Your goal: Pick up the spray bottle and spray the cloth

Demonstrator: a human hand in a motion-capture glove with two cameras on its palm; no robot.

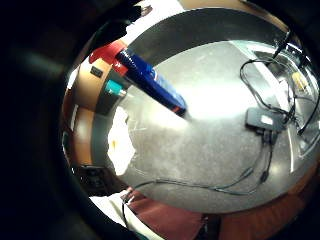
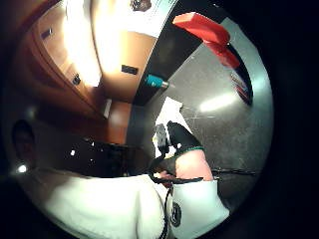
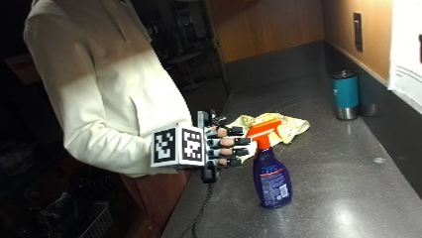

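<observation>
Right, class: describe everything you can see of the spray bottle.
The spray bottle has a dark blue, plastic-looking body with a printed label and an orange-red trigger head. It stands upright on the grey counter, with the yellow cloth lying behind it, apart from it. The gloved right hand has its fingers curled at the neck, just under the head. The bottle appears still set down, not lifted. Its fill level cannot be seen.

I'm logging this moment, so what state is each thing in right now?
spray bottle: upright on the counter, neck gripped by the hand
hand: fingers curled round the bottle's neck
cloth: crumpled on the counter behind the bottle
teal tumbler: upright, by the wall
</observation>
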